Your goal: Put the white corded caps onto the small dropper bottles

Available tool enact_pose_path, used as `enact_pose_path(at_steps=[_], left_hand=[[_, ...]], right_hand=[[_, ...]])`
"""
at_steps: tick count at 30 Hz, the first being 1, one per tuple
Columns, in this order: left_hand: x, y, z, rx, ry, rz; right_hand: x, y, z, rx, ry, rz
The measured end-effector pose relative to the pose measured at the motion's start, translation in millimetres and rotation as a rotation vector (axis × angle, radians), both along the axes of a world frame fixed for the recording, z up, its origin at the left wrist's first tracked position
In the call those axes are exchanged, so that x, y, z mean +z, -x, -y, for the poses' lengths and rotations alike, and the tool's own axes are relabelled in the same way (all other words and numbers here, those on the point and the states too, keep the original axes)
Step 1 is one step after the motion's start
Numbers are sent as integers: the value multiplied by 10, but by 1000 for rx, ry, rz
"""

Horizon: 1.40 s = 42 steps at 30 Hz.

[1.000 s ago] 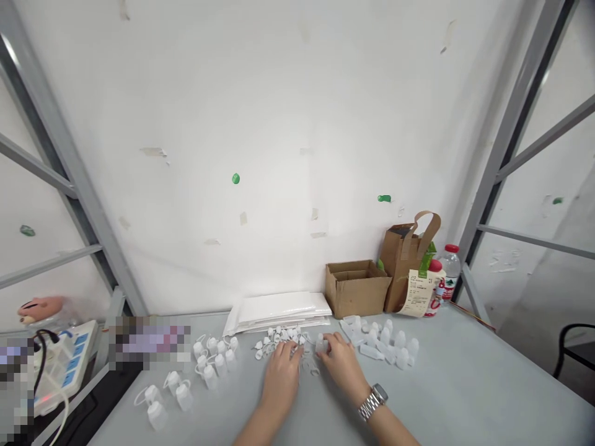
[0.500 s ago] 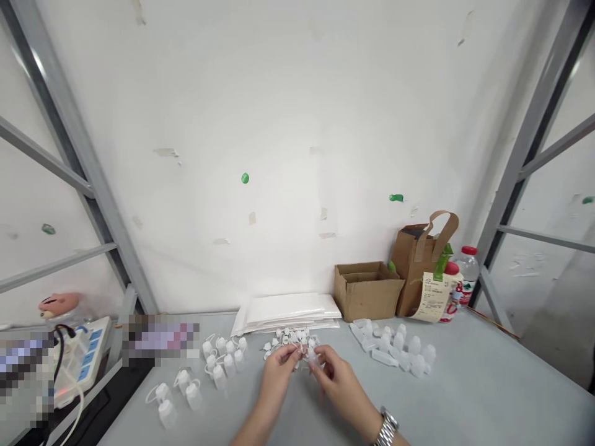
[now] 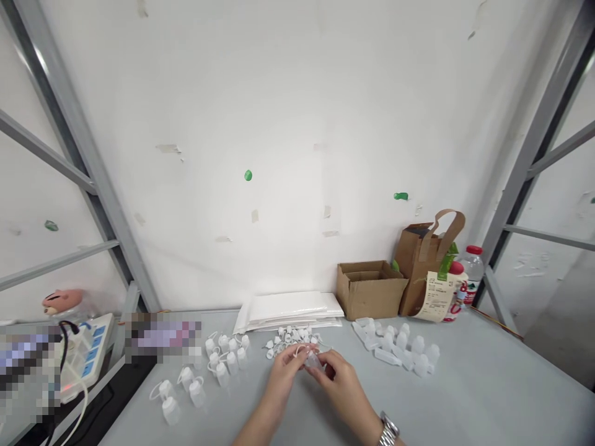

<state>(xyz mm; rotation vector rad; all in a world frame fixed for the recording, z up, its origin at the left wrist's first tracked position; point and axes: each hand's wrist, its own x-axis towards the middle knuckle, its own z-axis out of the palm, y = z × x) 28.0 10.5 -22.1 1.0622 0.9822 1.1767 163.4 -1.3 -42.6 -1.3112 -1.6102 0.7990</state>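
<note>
My right hand (image 3: 343,379) is closed round a small translucent plastic bottle (image 3: 313,360), which tilts toward my left hand. With the fingertips of my left hand (image 3: 284,370) I pinch a white cap with a looped strap (image 3: 298,350) at the bottle's mouth; fingers hide most of the cap. Just beyond my hands lies a pile of white caps (image 3: 292,336). To the left stand several capped bottles (image 3: 222,373) with strap loops sticking out. On the right, several bottles without caps (image 3: 403,347) lie and stand in a loose group.
Flat white packets (image 3: 288,308) are stacked against the wall. An open cardboard box (image 3: 372,298), a brown paper bag (image 3: 413,266) and a red-capped water bottle (image 3: 473,266) stand at the back right. A power strip (image 3: 95,353) with cables lies at the far left.
My hands have come closer together, bringing the cap and the bottle's mouth against each other. The bottle leans more to the left now. The whole view has shifted slightly.
</note>
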Motion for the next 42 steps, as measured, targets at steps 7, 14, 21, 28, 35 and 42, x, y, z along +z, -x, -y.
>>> enact_pose_path(at_steps=[7,14,21,28,35,42], left_hand=[[64,-25,53,-38,40,144],[34,-26,49,-96,56,251],[-8,-71,69,-107,108,343],[-40,-110,134,-20,148,408],[-74,-114,134,-36,143,445],[-61,-113,135,-46,151,436]], right_hand=[[27,41,-39,102,208,-366],[71,32,-28,120,209,-393],[26,54,47,-42,17,-155],[-36,83,101,-126,-260,67],[-39,100,131,-159,-351,189],[-53,100,136,-167,-391,264]])
